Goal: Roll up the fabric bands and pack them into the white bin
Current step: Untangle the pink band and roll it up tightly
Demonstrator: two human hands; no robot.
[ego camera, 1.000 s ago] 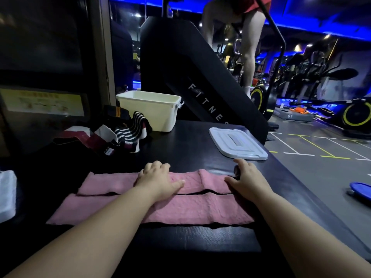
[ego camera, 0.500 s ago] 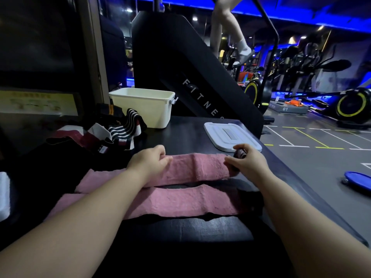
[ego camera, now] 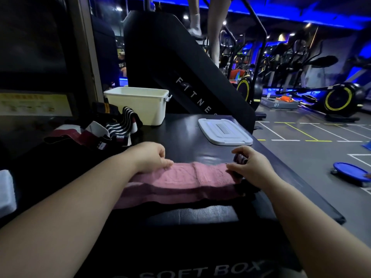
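A pink fabric band (ego camera: 200,177) lies across the black desk (ego camera: 180,133). The left hand (ego camera: 149,156) grips its middle; the right hand (ego camera: 251,165) pinches its rolled right end. Beyond sit the open white bin (ego camera: 140,105), a flat lid (ego camera: 224,131) and more striped bands (ego camera: 118,127).

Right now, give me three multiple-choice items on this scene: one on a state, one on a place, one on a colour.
1. The white bin is: A lidded; B open; C tipped over.
2. The lid lies: A on the floor; B inside the bin; C on the black box, right of the bin.
3. The stretched-out band is: A green; B pink; C yellow.
Answers: 1 B, its rim is bare; 2 C, it lies flat on the box top; 3 B, the fabric shows pink.
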